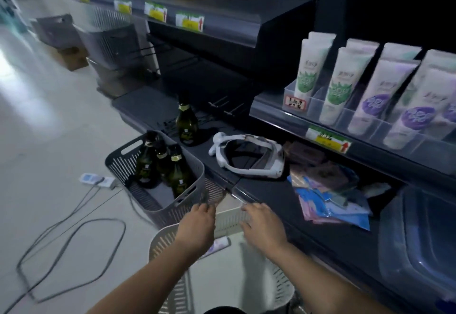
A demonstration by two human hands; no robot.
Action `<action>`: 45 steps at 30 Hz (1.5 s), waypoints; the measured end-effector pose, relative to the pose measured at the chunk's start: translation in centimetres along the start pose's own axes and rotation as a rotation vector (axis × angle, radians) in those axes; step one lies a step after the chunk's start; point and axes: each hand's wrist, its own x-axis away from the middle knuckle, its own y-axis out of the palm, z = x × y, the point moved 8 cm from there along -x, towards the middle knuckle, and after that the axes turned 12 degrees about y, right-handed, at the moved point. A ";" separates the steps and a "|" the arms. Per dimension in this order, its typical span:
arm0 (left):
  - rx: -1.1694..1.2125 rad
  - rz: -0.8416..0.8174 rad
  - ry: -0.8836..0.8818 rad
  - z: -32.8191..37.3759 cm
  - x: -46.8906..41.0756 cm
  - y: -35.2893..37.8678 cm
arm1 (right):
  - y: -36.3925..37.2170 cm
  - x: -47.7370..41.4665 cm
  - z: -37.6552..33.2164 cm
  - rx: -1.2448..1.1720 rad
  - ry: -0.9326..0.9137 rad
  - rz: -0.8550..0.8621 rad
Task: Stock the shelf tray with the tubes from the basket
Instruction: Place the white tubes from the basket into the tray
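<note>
**Hands above the basket, one tube in sight**
Your right hand point(264, 227) hangs loose-fingered and empty. Your left hand point(197, 224) blurs at the fingertips, so its grip is unreadable. The tube point(220, 244) lies in the basket point(160, 242) beneath your left wrist, half covered, slanting up-right toward the distant shelf tray point(314, 105).

landmark: white slatted plastic basket point(162, 242), bottom centre
left hand point(196, 224): over its far rim, fingertips blurred
right hand point(262, 227): over same rim, fingers extended
white-and-purple tube point(218, 244): lying inside it
clear divided shelf tray point(290, 92): up-right of it, holds upright white tubes point(307, 66)
grey slatted basket point(170, 215): touching its far-left side, holds dark glass bottles point(177, 170)
</note>
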 end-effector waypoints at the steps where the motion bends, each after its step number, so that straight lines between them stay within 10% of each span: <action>1: 0.009 -0.029 -0.003 -0.6 0.1 1.5 | 1.5 -0.4 -0.1 0.017 0.003 -0.026; 32: 0.068 -0.478 -0.163 -10.6 -0.8 29.5 | 31.7 -9.1 2.8 0.394 -0.048 -0.440; 45: 0.043 -0.386 -0.160 -9.2 -2.0 24.7 | 29.3 -4.7 5.9 -0.386 0.461 -0.797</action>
